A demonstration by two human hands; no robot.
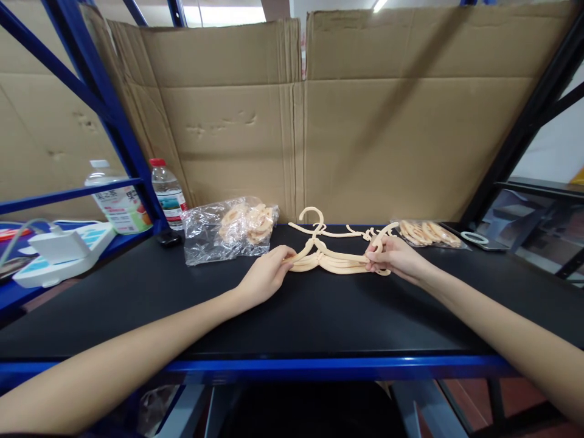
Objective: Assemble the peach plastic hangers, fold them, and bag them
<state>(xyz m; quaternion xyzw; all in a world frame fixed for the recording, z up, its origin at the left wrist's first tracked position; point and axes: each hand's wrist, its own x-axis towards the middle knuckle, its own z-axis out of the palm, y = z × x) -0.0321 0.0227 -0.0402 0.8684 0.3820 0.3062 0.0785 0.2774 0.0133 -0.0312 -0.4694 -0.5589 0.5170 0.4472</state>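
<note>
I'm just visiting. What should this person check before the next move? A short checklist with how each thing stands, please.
1. Left hand has a grip on the near hanger: ok, fingers closed on its left end.
2. Right hand has a grip too: ok, fingers at its right end.
3. All beige pieces gathered together: not ok, a loose piece lies behind the pile.
4. Number of hangers in the pile: cannot tell, they overlap.
5. Red-capped bottle upright and capped: ok.
6. Clear bag on the left sealed: cannot tell, the crumpled plastic hides its opening.
</note>
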